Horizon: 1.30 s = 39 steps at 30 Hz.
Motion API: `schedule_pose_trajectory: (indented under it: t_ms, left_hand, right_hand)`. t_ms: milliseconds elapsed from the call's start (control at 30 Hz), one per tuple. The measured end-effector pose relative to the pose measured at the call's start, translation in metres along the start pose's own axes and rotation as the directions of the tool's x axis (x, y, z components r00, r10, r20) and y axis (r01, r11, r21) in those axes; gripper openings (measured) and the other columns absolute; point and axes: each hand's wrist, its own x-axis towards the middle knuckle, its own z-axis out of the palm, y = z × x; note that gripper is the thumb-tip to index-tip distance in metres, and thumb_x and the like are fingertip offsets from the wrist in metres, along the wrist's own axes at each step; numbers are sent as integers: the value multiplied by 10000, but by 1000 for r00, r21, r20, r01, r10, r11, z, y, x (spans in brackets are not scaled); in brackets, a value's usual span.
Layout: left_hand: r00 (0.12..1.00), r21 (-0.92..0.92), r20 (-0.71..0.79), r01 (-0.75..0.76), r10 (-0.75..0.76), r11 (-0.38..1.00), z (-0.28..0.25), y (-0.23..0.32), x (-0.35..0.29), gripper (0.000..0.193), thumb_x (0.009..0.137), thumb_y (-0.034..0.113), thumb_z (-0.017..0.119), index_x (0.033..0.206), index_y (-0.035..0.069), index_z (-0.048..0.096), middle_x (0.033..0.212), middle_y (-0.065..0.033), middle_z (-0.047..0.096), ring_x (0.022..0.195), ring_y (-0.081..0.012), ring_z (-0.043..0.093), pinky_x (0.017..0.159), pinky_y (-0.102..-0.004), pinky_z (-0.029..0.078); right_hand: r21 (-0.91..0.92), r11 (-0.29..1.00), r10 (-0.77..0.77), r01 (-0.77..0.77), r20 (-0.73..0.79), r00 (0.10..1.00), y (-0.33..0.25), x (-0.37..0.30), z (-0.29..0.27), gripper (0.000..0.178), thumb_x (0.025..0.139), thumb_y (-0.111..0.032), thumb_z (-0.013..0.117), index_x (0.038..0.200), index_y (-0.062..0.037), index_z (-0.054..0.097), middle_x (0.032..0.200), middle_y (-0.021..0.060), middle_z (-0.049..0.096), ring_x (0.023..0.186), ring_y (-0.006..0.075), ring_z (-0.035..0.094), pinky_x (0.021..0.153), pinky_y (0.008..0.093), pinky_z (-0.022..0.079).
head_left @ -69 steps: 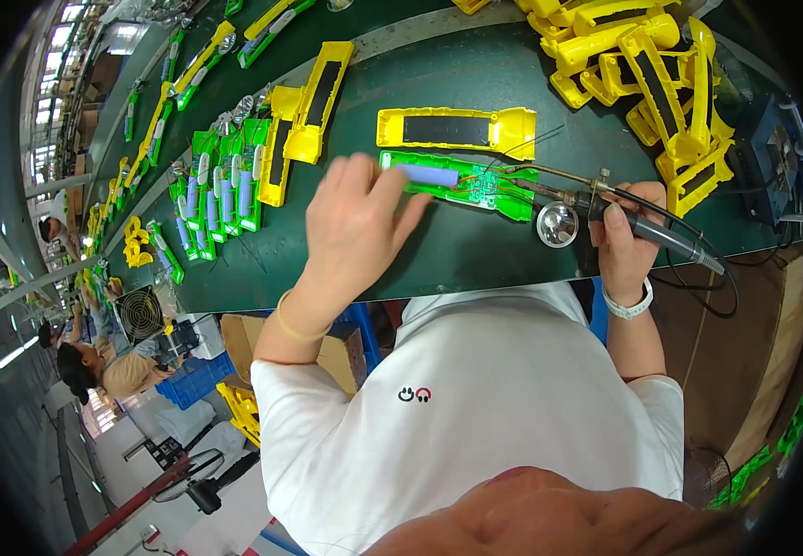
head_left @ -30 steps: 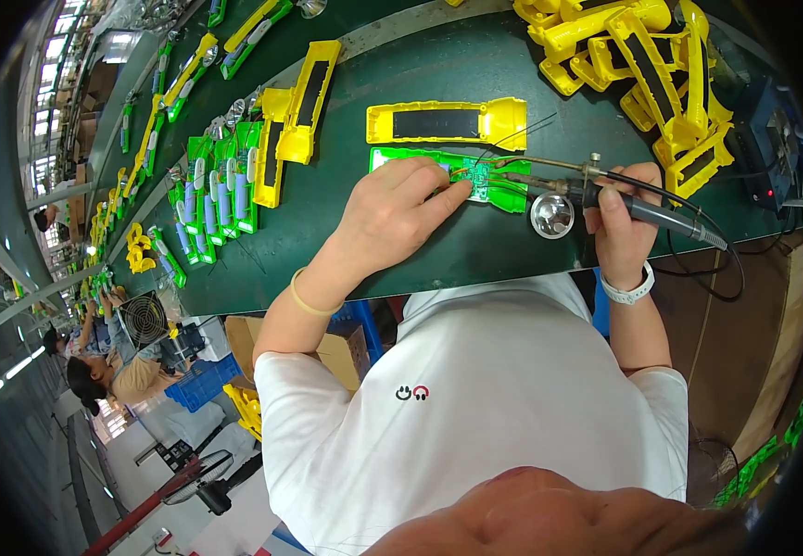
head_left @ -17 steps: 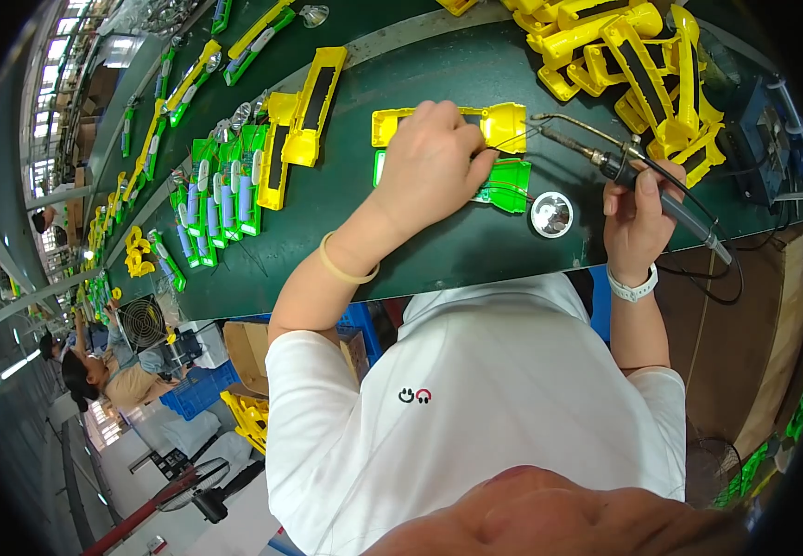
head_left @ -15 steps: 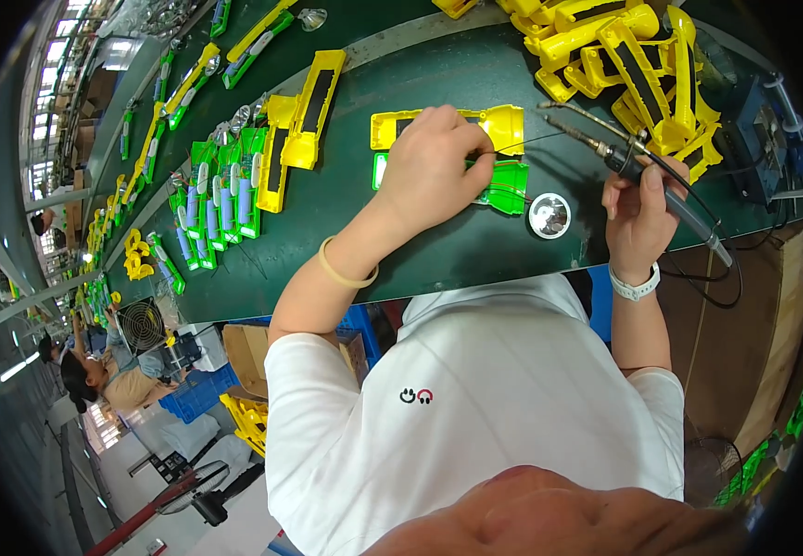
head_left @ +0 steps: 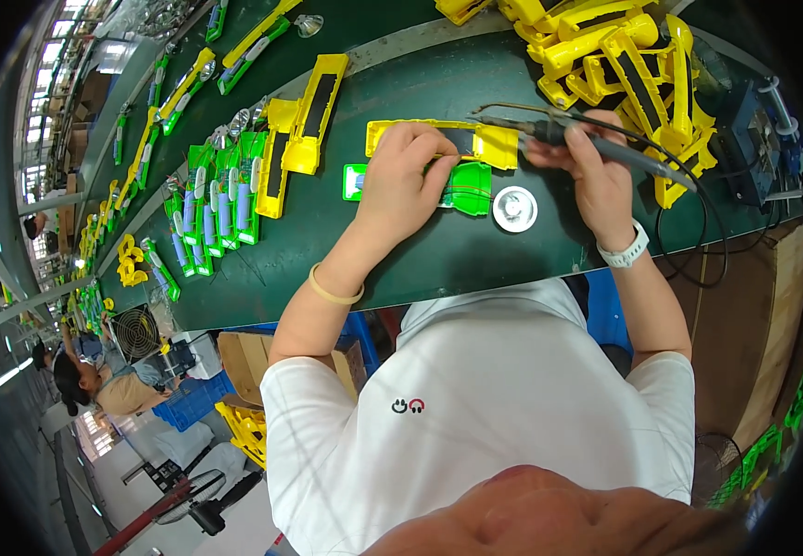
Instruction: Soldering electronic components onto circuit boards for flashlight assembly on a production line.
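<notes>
My left hand (head_left: 406,181) lies over a green flashlight half-shell (head_left: 472,191), its thumb and fingertips pinched together; whatever is between them is too small to make out. Just beyond lies a yellow half-shell (head_left: 496,146) with a dark strip inside. Thin wires run from the green half-shell toward a round silver reflector (head_left: 515,209) beside it. My right hand (head_left: 602,181), partly blurred, is closed on a soldering iron (head_left: 638,157) with a thin bent tube along it. The iron's tip points left, over the yellow half-shell's upper edge.
Yellow half-shells (head_left: 624,69) are heaped at the far right, near a blue bench unit (head_left: 744,148). Left of my hands stand green half-shells with blue cells (head_left: 225,208), beside two yellow shells (head_left: 316,116). The iron's black cable (head_left: 724,250) loops at the right. A co-worker (head_left: 119,380) is at far left.
My right hand has carried the soldering iron left, its tip now above the yellow half-shell. My left hand, the green half-shell and the reflector have shifted slightly left.
</notes>
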Motion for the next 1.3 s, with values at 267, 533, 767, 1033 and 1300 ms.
schedule_pose_trajectory:
  t_ms: [267,533,767,1033,1300]
  left_hand:
    - [929,116,296,197,-223,974,-5,3,12,78,750,90,635,820,82,668,705,-85,599,671,-246,596,616,-327,480]
    - [933,158,300,158,-199,975,1,5,15,70,746,112,636,803,95,672,674,-89,577,650,-250,589,586,-342,471]
    - [940,171,273,160,-203,972,4,6,15,75,754,125,637,814,99,673,670,-93,572,646,-254,588,578,-347,469]
    - [936,182,261,193,-237,964,6,7,14,91,766,148,635,825,88,668,682,-97,572,671,-266,591,590,-363,468]
    - [930,190,267,207,-254,960,9,6,15,120,785,169,614,842,71,654,720,-109,594,715,-285,597,613,-378,473]
  right_hand:
    - [-238,963,-95,127,141,985,3,-10,-31,209,860,-92,606,934,-57,413,745,33,520,523,56,449,461,183,358]
    - [-391,907,-80,159,212,974,11,-4,-33,211,825,-72,637,910,-40,447,777,11,504,682,55,448,606,210,377]
    - [-332,937,-58,110,162,985,7,-7,-28,229,842,-97,641,916,-39,432,744,6,495,613,39,442,530,180,356]
    - [-247,962,-76,114,161,984,-3,-6,-29,219,855,-84,625,923,-48,420,717,9,510,572,37,463,489,176,363]
    - [-313,943,-46,112,212,976,3,1,-26,215,844,-70,627,922,-62,427,719,3,511,553,38,463,476,179,360]
